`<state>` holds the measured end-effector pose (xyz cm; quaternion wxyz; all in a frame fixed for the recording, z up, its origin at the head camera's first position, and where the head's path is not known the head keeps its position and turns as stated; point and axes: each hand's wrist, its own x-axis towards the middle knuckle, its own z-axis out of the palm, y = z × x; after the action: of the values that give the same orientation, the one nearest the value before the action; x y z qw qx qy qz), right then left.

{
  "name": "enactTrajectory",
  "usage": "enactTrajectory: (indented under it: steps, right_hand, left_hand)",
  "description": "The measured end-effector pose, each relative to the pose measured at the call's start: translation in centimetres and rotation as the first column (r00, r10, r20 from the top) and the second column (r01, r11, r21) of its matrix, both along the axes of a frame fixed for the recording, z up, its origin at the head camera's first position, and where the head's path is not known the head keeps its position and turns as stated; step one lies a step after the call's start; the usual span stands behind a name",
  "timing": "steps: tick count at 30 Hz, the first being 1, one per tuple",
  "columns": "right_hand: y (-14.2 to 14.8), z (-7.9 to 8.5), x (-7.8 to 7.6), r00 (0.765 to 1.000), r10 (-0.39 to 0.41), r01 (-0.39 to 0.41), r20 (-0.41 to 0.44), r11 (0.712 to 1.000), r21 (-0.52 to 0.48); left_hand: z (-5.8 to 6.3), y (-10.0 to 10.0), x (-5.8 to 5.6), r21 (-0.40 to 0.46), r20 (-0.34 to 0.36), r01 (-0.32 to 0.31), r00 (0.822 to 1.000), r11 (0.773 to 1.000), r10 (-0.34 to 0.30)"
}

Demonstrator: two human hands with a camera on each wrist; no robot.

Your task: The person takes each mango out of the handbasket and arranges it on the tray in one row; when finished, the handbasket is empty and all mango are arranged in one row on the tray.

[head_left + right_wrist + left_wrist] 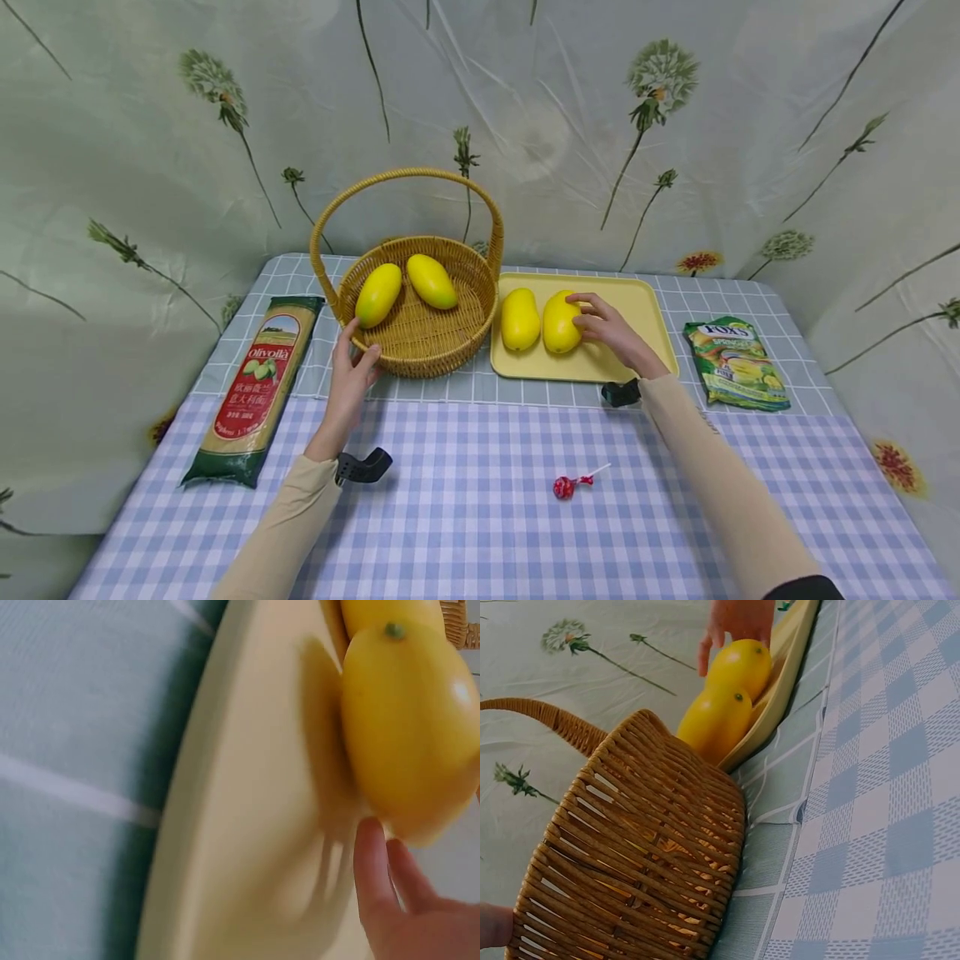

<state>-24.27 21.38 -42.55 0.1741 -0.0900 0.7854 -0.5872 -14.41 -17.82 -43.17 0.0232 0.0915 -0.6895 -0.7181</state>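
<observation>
My left hand [351,371] grips the near left rim of a round wicker basket [420,363], with a thumb [493,925] showing against its outside in the left wrist view. Two yellow mangoes, one at the left [379,295] and one at the back [432,282], lie inside. On a yellow tray [618,304] to the right rest two more, side by side. My right hand [611,333] reaches over the tray, its fingers fairly straight at the right-hand mango [561,322]. The other tray mango [520,319] lies beside it, nearer the basket.
A pasta packet [257,387] lies left of the basket, and a green candy bag [737,364] right of the tray. In front, a red lollipop [565,487] sits on the checked tablecloth [465,500]. The basket's tall handle [408,173] arches above it.
</observation>
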Motion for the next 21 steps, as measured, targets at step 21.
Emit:
enactTrajectory:
  steps: [21]
  right_hand:
    - [-1.9,1.8,0.0,0.982,-0.094,0.117,-0.161,0.984,0.138]
  left_hand:
    - [0.0,0.1,0.2,-0.009,0.001,-0.004,1.0,1.0,0.004]
